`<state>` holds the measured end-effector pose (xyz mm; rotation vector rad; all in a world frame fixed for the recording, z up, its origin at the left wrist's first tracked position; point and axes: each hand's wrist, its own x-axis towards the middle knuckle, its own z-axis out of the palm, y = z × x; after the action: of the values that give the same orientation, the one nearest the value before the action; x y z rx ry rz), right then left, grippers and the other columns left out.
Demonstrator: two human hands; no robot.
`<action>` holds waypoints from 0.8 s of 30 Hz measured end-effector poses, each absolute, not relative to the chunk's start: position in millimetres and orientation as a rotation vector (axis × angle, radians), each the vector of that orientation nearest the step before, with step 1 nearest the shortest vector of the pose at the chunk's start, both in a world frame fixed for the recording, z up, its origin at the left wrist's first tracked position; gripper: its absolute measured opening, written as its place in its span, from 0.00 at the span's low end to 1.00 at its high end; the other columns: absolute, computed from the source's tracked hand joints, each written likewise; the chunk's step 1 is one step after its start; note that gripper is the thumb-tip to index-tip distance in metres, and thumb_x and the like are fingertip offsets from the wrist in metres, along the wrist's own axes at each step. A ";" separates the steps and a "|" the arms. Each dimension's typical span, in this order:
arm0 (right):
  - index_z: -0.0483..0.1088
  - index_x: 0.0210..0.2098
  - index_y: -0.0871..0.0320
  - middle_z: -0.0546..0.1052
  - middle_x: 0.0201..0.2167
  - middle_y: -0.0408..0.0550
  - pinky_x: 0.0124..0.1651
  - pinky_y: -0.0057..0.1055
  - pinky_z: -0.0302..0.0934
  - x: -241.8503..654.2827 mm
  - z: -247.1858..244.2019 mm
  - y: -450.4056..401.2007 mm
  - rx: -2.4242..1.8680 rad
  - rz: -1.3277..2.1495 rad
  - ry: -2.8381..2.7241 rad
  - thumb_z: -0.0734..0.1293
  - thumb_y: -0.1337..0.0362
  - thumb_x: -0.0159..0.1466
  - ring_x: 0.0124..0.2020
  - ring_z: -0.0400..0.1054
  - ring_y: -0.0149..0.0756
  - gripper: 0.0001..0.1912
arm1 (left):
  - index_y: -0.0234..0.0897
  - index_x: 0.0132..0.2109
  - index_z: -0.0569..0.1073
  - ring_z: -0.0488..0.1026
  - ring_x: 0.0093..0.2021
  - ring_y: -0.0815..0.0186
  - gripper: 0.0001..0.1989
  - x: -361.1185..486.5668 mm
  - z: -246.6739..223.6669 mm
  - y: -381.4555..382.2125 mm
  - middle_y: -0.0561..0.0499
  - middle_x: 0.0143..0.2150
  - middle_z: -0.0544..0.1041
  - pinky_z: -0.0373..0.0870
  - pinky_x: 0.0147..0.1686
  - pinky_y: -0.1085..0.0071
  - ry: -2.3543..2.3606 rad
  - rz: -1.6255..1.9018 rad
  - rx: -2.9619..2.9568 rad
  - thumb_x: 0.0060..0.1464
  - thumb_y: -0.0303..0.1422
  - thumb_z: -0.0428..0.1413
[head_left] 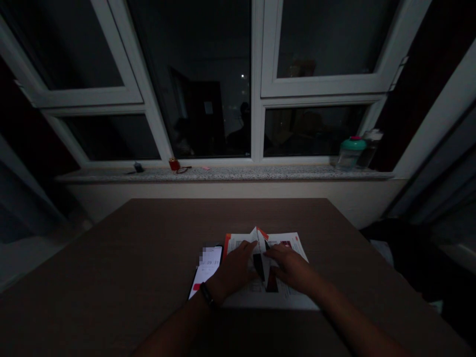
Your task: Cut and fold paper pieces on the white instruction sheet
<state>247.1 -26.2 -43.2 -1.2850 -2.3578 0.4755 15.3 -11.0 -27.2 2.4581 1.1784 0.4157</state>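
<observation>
a dark brown table (156, 238) stands below a night-black window (201, 84) and speckled stone sill (223, 173). the left hand (232, 270) and right hand (292, 267) lie open, fingers spread flat on a printed sheet (286, 297), holding nothing, its raised fold between them, a phone (206, 270) under the left wrist.

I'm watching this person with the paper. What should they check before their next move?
Hands on the paper: ok, the left hand and right hand both rest on the printed sheet.
Fold pressed flat: not ok, the fold stands up in a raised peak.
Phone clear of the paper: cannot tell, the phone lies very close to the sheet's left edge.
Enough light: not ok, the room is dim.
</observation>
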 end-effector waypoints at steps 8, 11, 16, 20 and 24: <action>0.71 0.54 0.55 0.74 0.50 0.53 0.59 0.41 0.58 249.9 -43.7 -25.3 -1.228 0.495 -2.343 0.65 0.71 0.60 0.54 0.66 0.45 0.22 | 0.39 0.68 0.57 0.62 0.65 0.50 0.40 8.7 -37.9 -1.3 0.40 0.65 0.65 0.56 0.65 0.52 1.297 0.392 2.515 0.53 0.36 0.65; 0.71 0.55 0.55 0.74 0.51 0.53 0.60 0.42 0.56 251.0 -43.8 -24.9 -1.203 0.500 -2.350 0.65 0.71 0.60 0.55 0.65 0.45 0.22 | 0.40 0.65 0.62 0.61 0.66 0.51 0.34 8.0 -38.0 -1.4 0.41 0.66 0.66 0.55 0.65 0.53 1.293 0.339 2.529 0.55 0.34 0.64; 0.70 0.55 0.52 0.73 0.51 0.52 0.62 0.47 0.54 253.9 -41.1 -26.0 -1.141 0.531 -2.407 0.67 0.70 0.58 0.57 0.64 0.47 0.25 | 0.40 0.59 0.69 0.65 0.63 0.54 0.24 7.7 -33.7 -2.1 0.44 0.60 0.71 0.59 0.63 0.57 1.212 0.357 2.575 0.56 0.32 0.62; 0.71 0.54 0.53 0.74 0.49 0.52 0.60 0.45 0.57 254.3 -41.1 -25.9 -1.110 0.541 -2.395 0.66 0.71 0.58 0.55 0.65 0.46 0.23 | 0.40 0.55 0.72 0.72 0.55 0.58 0.17 8.8 -27.5 -2.0 0.48 0.54 0.76 0.65 0.57 0.61 1.208 0.386 2.553 0.59 0.30 0.58; 0.70 0.52 0.56 0.76 0.46 0.52 0.55 0.40 0.61 252.1 -51.0 -21.9 -1.150 0.547 -2.276 0.61 0.68 0.67 0.49 0.69 0.42 0.16 | 0.39 0.55 0.72 0.74 0.52 0.60 0.16 12.4 -24.3 -2.0 0.48 0.52 0.77 0.67 0.53 0.64 1.238 0.414 2.505 0.62 0.27 0.52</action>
<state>252.1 -21.9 -51.0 -1.1505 -2.2759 0.5469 12.4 -2.0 -24.3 2.5048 1.2380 0.4137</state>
